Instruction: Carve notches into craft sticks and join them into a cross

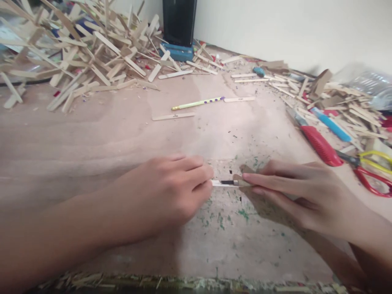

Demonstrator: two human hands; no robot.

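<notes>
Evidently the work sits low at the middle of the table (92, 134), with loose stock heaped behind it. At the far left, a tangled pile of wooden sticks (104, 61) spreads towards the wall. Below it, the left hand (176, 188) lies palm down, its fingers gathered narrowly over the near end of a pale strip (216, 183). Beyond that hand lie a stick with a small dark mark (173, 116) and, just to its right, a yellow pencil (199, 103); a blue stand (177, 52) holds a dark device upright at the back.

The strip runs between the two hands, flat on the table, bearing a dark section (226, 182). At its other end the right hand (309, 192) keeps thumb and finger in a tight pinch on a small tan piece (244, 182); blur hides whether this is separate from the strip. Green flecks (244, 214) dot the wood nearby.

I judge the step to be close handling of the strip's right end, calling for a steady left hold and small, level fingertip adjustments. Farther right rest a red-handled cutter (321, 145), a blue-handled tool (332, 124) and scissors (357, 163).
</notes>
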